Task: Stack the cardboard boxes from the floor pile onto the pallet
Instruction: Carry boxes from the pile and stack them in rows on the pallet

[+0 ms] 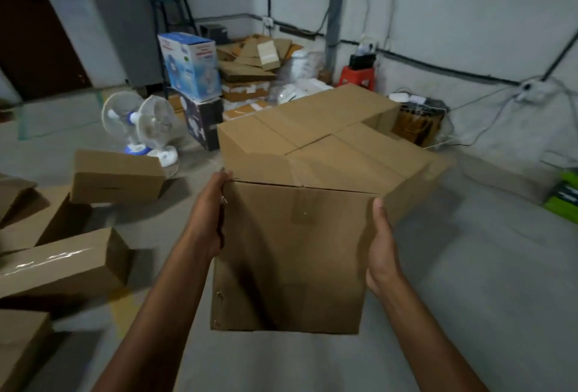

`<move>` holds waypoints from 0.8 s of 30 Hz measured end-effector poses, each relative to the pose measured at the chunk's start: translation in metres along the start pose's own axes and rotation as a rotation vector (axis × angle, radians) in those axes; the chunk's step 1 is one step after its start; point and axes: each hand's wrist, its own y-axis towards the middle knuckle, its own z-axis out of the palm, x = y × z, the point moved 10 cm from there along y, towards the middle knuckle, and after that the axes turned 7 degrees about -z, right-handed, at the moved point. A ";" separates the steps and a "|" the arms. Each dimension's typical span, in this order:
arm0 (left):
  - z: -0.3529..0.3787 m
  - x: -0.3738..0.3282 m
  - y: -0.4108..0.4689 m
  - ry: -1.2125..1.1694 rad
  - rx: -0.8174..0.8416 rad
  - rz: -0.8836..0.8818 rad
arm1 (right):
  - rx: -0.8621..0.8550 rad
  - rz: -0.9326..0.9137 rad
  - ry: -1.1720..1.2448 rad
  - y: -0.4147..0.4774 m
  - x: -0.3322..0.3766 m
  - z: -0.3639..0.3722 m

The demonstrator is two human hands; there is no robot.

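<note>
I carry a brown cardboard box (291, 254) in front of me, above the floor. My left hand (208, 219) grips its left side, fingers curled over the top corner. My right hand (383, 244) presses flat against its right side with the thumb up. Just beyond the held box stands a stack of brown boxes (322, 129), side by side; the pallet under them is hidden. On the left lies the floor pile of cardboard boxes (62, 263), with one more box (117, 177) further back.
Two table fans (140, 122) stand on the floor beyond the pile. A blue fan carton (189, 64) sits on a dark box. Flattened cardboard (250, 63) is heaped by the far wall, near a red stool (358, 77). Cables run along the right wall. Green items (566, 197) lie at the right edge.
</note>
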 end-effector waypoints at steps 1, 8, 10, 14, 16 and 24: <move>0.020 0.004 -0.005 0.014 0.020 0.009 | -0.002 0.014 0.013 0.002 0.006 -0.020; 0.194 0.044 -0.054 0.143 0.164 0.149 | -0.006 0.327 0.022 0.008 0.043 -0.184; 0.254 0.052 -0.071 0.185 0.244 0.189 | -0.019 0.481 0.025 0.006 0.043 -0.243; 0.351 0.083 -0.088 0.241 0.403 0.211 | -0.203 0.469 0.088 0.014 0.052 -0.345; 0.388 0.101 -0.090 0.251 0.442 0.188 | -0.299 0.419 0.080 0.021 0.056 -0.388; 0.516 0.174 -0.026 0.221 0.396 -0.098 | -0.473 0.338 0.040 0.092 0.082 -0.502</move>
